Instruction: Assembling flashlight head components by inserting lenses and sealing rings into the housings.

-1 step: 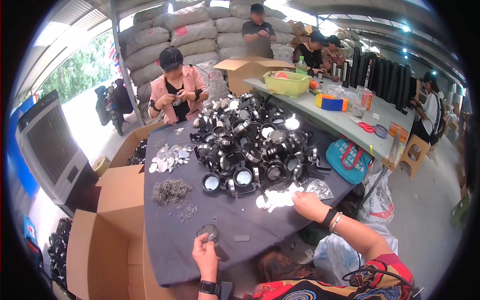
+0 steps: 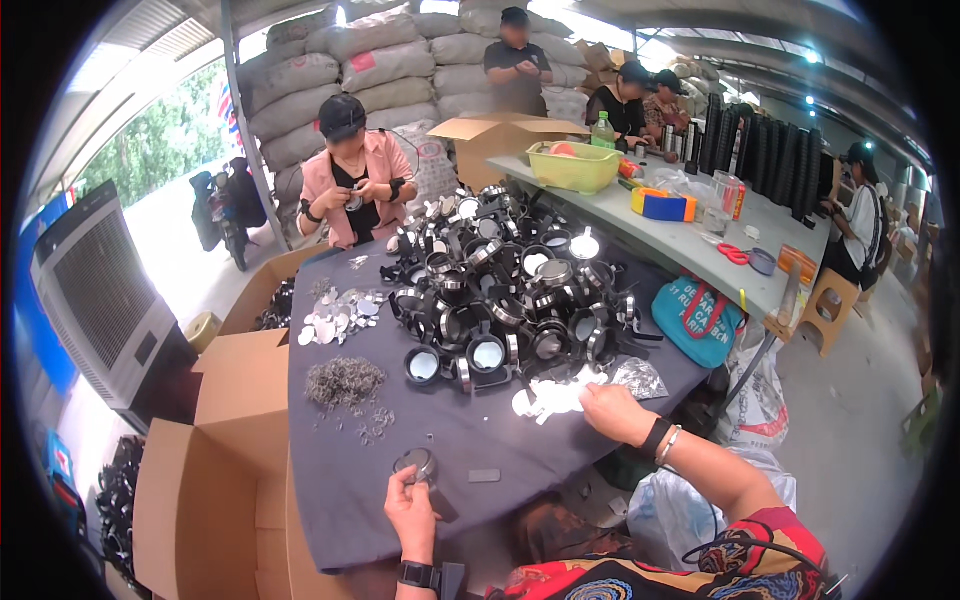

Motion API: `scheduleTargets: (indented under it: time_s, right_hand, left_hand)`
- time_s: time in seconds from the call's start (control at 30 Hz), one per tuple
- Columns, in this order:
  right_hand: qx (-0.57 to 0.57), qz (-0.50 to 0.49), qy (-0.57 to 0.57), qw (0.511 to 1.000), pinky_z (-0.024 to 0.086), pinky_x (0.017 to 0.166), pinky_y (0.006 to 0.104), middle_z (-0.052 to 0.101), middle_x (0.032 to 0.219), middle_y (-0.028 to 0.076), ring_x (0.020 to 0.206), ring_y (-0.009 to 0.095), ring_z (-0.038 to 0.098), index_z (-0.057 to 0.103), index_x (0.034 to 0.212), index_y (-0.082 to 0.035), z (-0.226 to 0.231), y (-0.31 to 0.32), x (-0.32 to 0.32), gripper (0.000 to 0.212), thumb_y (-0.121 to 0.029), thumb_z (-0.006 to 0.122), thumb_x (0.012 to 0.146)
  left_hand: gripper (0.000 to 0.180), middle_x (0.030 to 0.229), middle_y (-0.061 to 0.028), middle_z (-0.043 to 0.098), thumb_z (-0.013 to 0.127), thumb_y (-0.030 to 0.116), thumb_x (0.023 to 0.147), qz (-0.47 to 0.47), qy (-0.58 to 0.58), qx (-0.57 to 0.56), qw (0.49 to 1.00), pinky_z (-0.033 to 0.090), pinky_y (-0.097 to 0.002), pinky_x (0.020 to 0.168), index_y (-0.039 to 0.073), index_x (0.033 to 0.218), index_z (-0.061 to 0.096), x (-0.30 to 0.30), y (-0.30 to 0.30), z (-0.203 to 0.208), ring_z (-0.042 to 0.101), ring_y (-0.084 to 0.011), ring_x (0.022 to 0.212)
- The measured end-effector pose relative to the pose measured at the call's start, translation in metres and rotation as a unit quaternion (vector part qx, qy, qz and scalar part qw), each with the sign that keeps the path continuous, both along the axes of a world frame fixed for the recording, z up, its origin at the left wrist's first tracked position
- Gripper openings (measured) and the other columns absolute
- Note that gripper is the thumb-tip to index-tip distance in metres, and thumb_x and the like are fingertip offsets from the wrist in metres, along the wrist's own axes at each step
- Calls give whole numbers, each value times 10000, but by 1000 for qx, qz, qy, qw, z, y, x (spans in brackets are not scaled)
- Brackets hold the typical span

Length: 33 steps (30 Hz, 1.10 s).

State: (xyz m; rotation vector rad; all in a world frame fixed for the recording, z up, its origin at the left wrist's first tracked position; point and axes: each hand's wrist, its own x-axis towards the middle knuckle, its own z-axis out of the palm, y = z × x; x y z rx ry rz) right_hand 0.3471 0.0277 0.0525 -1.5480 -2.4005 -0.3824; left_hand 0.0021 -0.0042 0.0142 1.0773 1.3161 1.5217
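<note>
Near the table's front edge, my left hand [image 2: 410, 508] is closed round a dark, round ring-like part [image 2: 415, 465] with a black strap piece below it. My right hand [image 2: 615, 412] is at the right end of a heap of bright white discs [image 2: 545, 400]. Its fingers are pressed together at the heap's edge, and glare hides what is between the fingertips. A small dark flat bar [image 2: 484, 476] lies to the right of my left hand. Beyond the discs rises a large pile of black-and-silver round parts with straps [image 2: 500, 290], some with shiny faces.
On the cloth-covered table [image 2: 450, 530], small metal clips [image 2: 345, 385] and more pale discs [image 2: 340, 318] lie at left. A clear plastic bag [image 2: 640, 378] and a teal pouch [image 2: 697, 322] are at right. Open cardboard boxes [image 2: 215, 500] stand left. A person in pink [image 2: 360, 180] works opposite.
My right hand has shifted very slightly left at the heap of white discs. My left hand and the part in it look the same.
</note>
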Motion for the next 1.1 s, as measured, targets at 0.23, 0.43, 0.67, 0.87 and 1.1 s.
scheduleTargets:
  time_s: [0.23,0.43,0.67,0.87,1.1]
  right_hand:
    - [-178,110,307,928,479,757,446,619,819,203,820,401,602,574,950,-7,3,10,-76,147,-60,485,845]
    - [-384,105,523,754,508,567,230,611,772,16,629,71,577,613,933,2,10,20,-127,80,-7,578,861]
    - [-431,121,546,708,494,534,223,609,756,16,620,71,577,619,904,7,-14,27,-173,54,-8,582,868]
    - [-434,123,563,693,487,533,219,597,743,9,620,68,571,619,901,7,-18,26,-192,53,-5,580,867]
    - [-399,156,589,685,488,533,216,610,762,12,619,69,578,614,943,-1,-26,31,-199,120,29,552,845]
  left_hand:
    - [168,680,8,551,541,18,868,26,66,27,997,388,-224,380,36,1031,580,-9,4,-16,457,-41,481]
    - [177,663,13,536,542,34,876,1,9,-4,1000,387,-210,357,37,1050,576,7,18,0,451,-34,462]
    - [197,757,-13,573,528,26,883,4,-19,-8,1000,412,-199,354,28,1074,574,0,12,-6,475,-40,493]
    - [185,747,-9,574,519,25,893,-10,-12,-27,1000,411,-200,364,24,1070,571,-3,8,-5,472,-39,484]
    - [171,678,6,550,531,35,895,-10,-8,-16,1000,399,-200,352,34,1062,570,-1,12,-5,471,-38,479]
